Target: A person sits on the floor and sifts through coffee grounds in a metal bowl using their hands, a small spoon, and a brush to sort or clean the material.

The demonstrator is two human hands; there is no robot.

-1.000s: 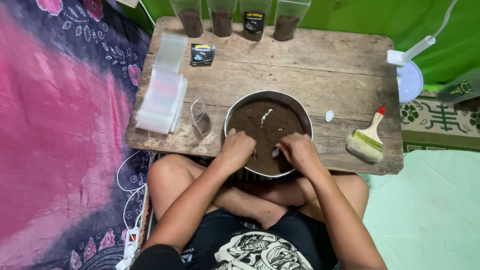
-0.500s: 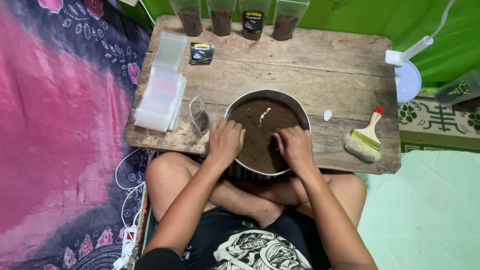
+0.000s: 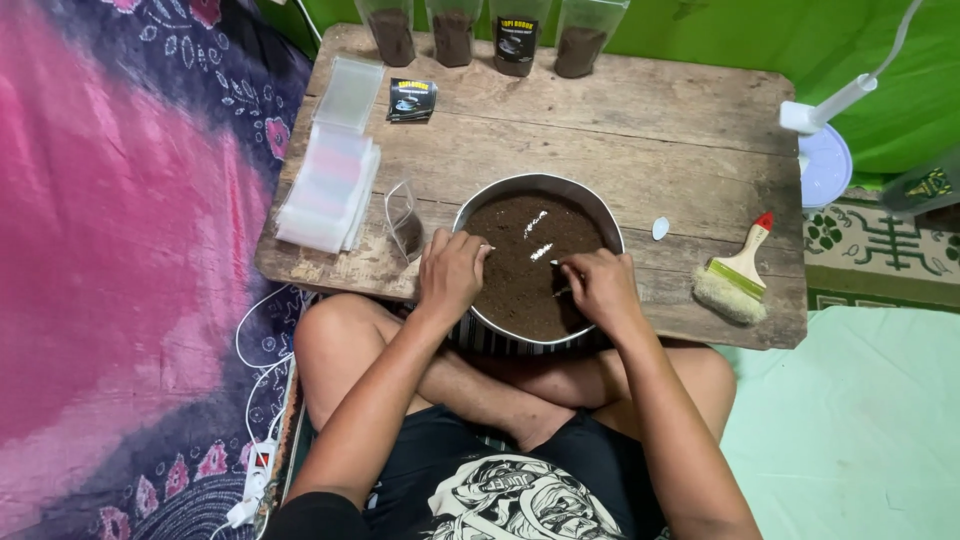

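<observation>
The bowl of dark powder sits at the near edge of the table, right over the person's crossed legs. The left hand curls over the bowl's left rim, fingers bent; I cannot tell whether it grips anything. The right hand is inside the bowl on the powder, closed on a small pale thing, seemingly a spoon. Just left of the left hand stands an open clear pouch, with a stack of bags beyond it. Right of the right hand lies a brush, well apart. Four filled pouches line the far edge.
</observation>
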